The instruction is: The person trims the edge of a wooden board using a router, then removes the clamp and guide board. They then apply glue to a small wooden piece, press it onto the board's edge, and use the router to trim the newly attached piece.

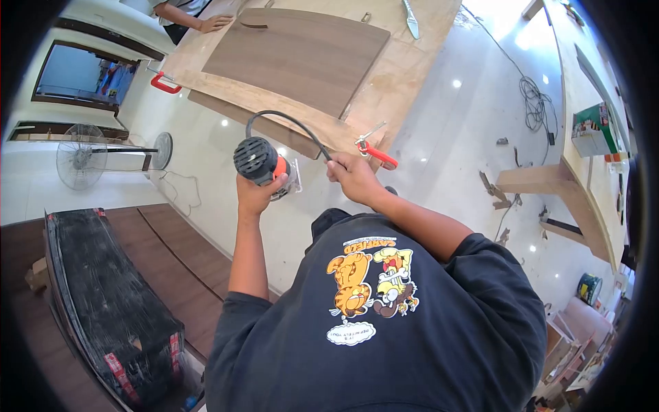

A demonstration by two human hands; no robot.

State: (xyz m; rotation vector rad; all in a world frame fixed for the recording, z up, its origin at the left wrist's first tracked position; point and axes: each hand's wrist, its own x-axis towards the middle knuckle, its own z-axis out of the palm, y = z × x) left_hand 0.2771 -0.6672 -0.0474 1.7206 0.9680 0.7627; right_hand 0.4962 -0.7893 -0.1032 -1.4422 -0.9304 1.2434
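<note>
My left hand (258,196) is wrapped around a black and orange trim router (255,158), held in front of my body with its clear base facing right. The router's black cord (288,118) arcs up from the tool and over to my right hand (358,181), whose fingers are closed on it. Just ahead of my hands is the near edge of a wooden worktable (384,130). On the table lies a flat brown wood panel (302,62) with a curved dark piece (254,26) on top. A red-handled clamp (377,155) sits at the table's corner, near my right hand.
Another red clamp (166,83) grips the table's left edge. A pale blue spatula-like tool (411,20) lies at the far right. Another person's hand (216,23) rests on the table. A fan (82,154) and wrapped black box (103,288) stand left; coiled cable (535,96) lies right.
</note>
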